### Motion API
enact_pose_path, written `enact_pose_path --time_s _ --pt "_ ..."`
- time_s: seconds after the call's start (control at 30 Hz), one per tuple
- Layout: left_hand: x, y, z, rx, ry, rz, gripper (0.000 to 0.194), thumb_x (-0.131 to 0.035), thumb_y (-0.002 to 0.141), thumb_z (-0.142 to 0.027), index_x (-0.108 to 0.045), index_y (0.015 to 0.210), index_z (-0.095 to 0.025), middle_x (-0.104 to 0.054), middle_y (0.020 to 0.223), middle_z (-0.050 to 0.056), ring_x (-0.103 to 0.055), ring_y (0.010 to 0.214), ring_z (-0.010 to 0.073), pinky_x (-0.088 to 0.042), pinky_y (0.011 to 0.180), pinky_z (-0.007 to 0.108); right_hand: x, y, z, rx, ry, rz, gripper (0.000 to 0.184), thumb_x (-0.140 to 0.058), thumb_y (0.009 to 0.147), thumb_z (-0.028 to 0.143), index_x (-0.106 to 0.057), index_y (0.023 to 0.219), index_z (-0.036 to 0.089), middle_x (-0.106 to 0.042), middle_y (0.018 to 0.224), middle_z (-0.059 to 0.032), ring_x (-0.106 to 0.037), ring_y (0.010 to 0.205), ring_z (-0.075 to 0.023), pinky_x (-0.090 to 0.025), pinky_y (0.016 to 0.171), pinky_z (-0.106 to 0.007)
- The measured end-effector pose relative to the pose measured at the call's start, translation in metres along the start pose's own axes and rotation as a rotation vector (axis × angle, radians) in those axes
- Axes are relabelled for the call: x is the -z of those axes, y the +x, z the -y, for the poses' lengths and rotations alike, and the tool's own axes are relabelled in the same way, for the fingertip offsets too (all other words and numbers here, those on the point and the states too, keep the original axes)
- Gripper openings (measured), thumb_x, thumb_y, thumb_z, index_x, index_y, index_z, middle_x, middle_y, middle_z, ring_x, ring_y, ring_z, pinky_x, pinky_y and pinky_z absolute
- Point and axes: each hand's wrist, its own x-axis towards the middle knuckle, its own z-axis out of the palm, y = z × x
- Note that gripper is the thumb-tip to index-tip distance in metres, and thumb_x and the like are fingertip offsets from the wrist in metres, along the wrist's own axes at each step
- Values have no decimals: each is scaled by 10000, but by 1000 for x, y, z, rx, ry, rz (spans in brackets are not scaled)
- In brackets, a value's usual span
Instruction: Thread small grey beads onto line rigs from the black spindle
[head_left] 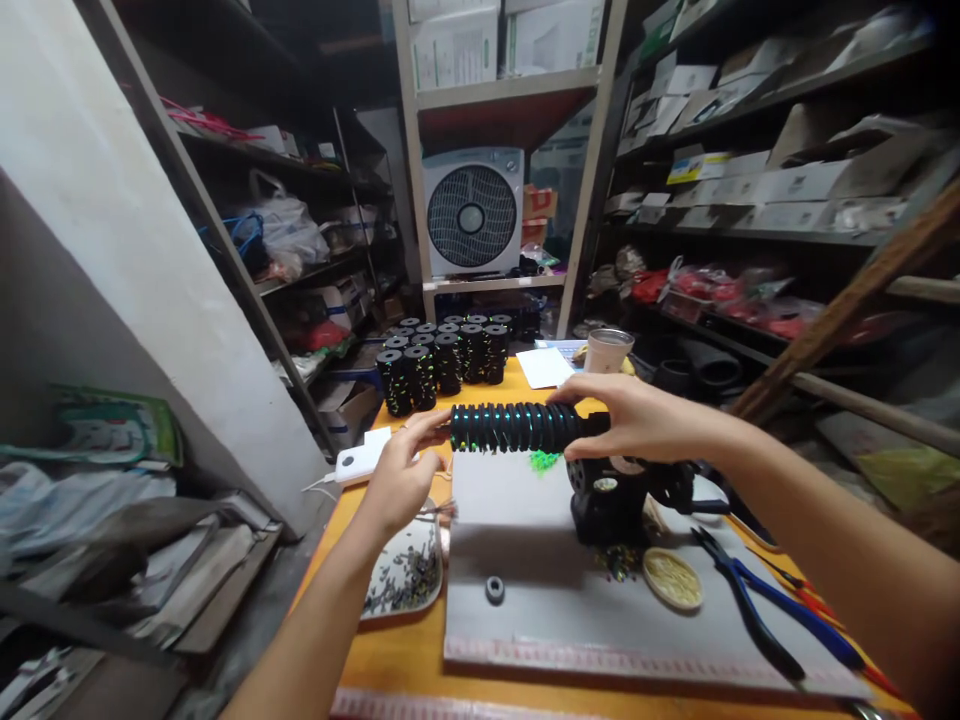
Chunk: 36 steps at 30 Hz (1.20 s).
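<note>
A black ribbed spool (514, 428) with small glints of green and blue lies level over the board, on or against a black hand-crank machine (609, 500). My left hand (401, 470) is closed at its left end, fingertips against the end. Thumb and fingers of my right hand (619, 415) span the right end, beside the machine's head. How the spool joins the machine is hidden behind that hand. Below sits a pale board (525, 600) with a small grey ring (494, 589) and a patch of bright green bits (545, 461).
Several finished-looking black spools (448, 362) stand upright at the back left. A white tray (441, 580) holds dark small pieces. On the right are a small dish (673, 579), blue-handled pliers (750, 600) and a cup (609, 350). A white power bank (360, 462) lies left.
</note>
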Motion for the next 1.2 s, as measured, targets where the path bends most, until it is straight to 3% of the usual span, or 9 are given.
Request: enact_pose_path --time_s 0.23,0.33,0.47,0.5,0.6,0.7,0.9,1.03,1.2 --pt "-7 -14 7 -23 -218 -47 274 -440 918 -251 -559 1159 -198 -546 1351 103 -560 1196 233 -457 1004 382 -40 -37 29 -2 -89 -271 458 -613 878 217 -449 1306 203 -540 1223 -162 -532 1168 -346 -459 959 -542" --pt "-3 -4 4 60 -219 -38 321 -472 934 -362 -511 1202 -190 -587 1300 136 -616 1083 242 -509 863 368 -31 -39 34 18 -46 -292 474 -620 881 289 -450 1322 252 -555 1249 -126 -542 1177 -335 -446 998 -533" --pt "6 13 -4 151 -180 62 437 -557 892 -402 -512 1271 -190 -573 1351 145 -598 1107 273 -506 721 319 -3 -25 22 -222 247 -614 319 -501 935 348 -461 1250 315 -582 1220 -68 -583 1149 -290 -443 1020 -506" --pt "8 16 -6 162 -166 91 449 -581 877 -402 -526 1270 -192 -567 1360 141 -585 1130 283 -503 695 308 3 -19 14 -262 277 -616 317 -434 962 365 -429 1275 315 -578 1237 -70 -587 1147 -282 -461 997 -505" --pt "13 24 -11 181 -114 174 453 -649 832 -388 -589 1222 -166 -623 1273 150 -587 1118 299 -493 671 305 15 9 -12 -327 331 -358 297 -506 912 444 -596 1108 240 -676 1118 -96 -625 1087 -321 -495 926 -525" --pt "15 28 -14 187 -63 222 448 -671 816 -373 -603 1202 -156 -657 1201 145 -613 1060 284 -493 695 320 16 43 -23 -302 387 -39 397 -533 894 516 -641 1133 219 -718 1086 -98 -658 1045 -305 -504 918 -502" --pt "19 33 -18 181 -5 297 413 -648 825 -425 -604 1161 -189 -640 1227 120 -624 1026 273 -486 597 289 7 93 19 -116 457 423 511 -428 927 617 -713 1124 242 -730 1120 -37 -660 1052 -242 -505 930 -366" --pt "20 35 -19 178 17 317 399 -633 834 -442 -604 1140 -188 -640 1215 118 -620 1036 278 -490 598 291 3 97 37 -73 425 516 495 -567 846 629 -731 1115 248 -730 1123 -27 -659 1038 -273 -489 927 -365" --pt "20 35 -16 152 29 303 416 -619 844 -446 -594 1160 -176 -641 1177 128 -617 1025 280 -502 642 317 1 81 36 -108 410 422 619 -676 770 613 -644 1256 232 -643 1290 -60 -582 1176 -313 -431 1025 -409"
